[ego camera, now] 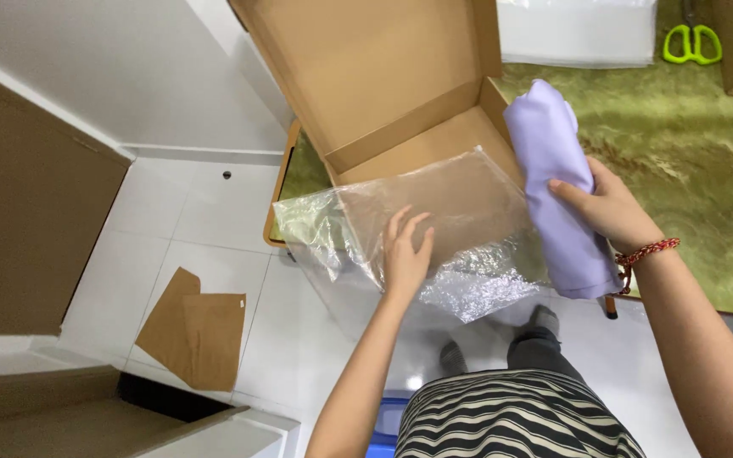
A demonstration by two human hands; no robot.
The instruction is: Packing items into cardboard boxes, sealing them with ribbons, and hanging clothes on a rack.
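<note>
Fingers point(572, 192) of the right hand point(608, 208) curl around a folded lilac garment point(557, 182), gripping it at its middle and holding it upright over the right-hand edge of an open cardboard box point(400, 93). Those of the left hand point(405, 254) lie spread and flat, closed on nothing, pressing a clear plastic bag point(434, 225) against the front of the box. The bag sprawls from the floor of the box out over its near edge, its crumpled end hanging toward the person's lap. Where the bag's mouth lies is hard to tell through the glare on the film.

By the look of it, the step in hand is bagging: garment ready in one hand, bag steadied by the other. The next move appears to call for finding and lifting the bag's open end so the garment can slide in without bunching.

Beneath the box runs an olive-green table covering point(680, 144). Beyond the box to its right, green-handled scissors point(691, 42) lie beside a stack of clear bags point(577, 32). Down on the white tiled floor point(197, 229), left of the box, rests a brown cardboard scrap point(193, 331). A red braided bracelet point(646, 253) circles the right wrist.
</note>
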